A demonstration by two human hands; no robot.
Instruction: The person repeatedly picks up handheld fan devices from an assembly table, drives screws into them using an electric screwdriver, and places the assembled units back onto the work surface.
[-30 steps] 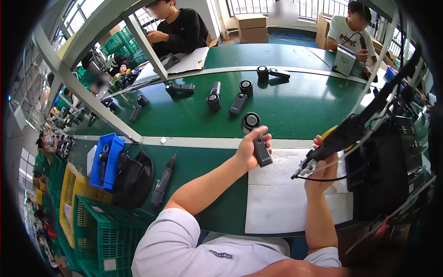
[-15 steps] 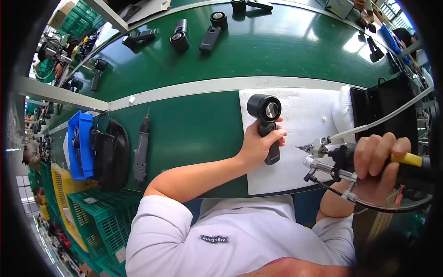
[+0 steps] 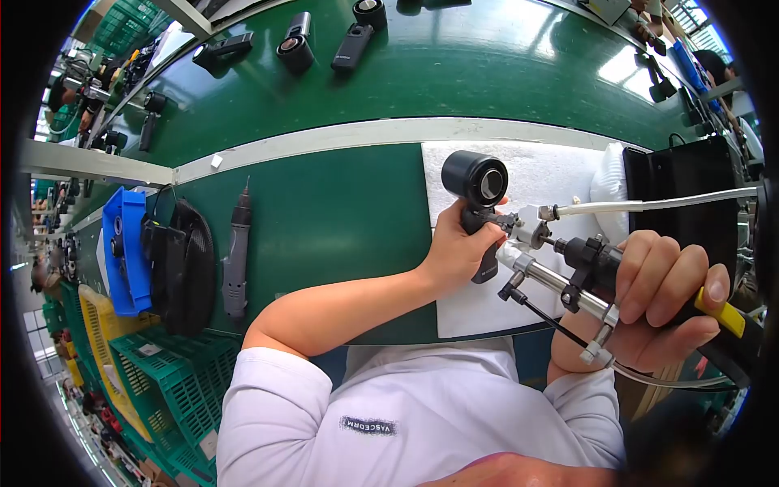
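My left hand (image 3: 454, 252) is wrapped round the grip of a black handheld fan (image 3: 472, 177), its round head upright above my fingers. In my right hand (image 3: 661, 292) is a black power screwdriver (image 3: 596, 261) with a metal nose, a white feed hose and a yellow lever. The screwdriver's tip reaches the fan's handle just beside my left thumb; whether it touches the handle is hidden. Beneath both lies a white mat (image 3: 462, 312) on the green bench.
A grey screwdriver (image 3: 237, 252) lies to the left, near a blue bin (image 3: 126, 252) and a black mesh-like item (image 3: 188, 268). Several more fans, one here (image 3: 353, 45), lie on the green surface beyond the pale rail (image 3: 324, 142). Green crates (image 3: 174, 381) stand at lower left.
The screwdriver in my right hand has moved left, its tip coming up to the fan's handle. My left hand and the fan have shifted slightly. The whole view has moved a little.
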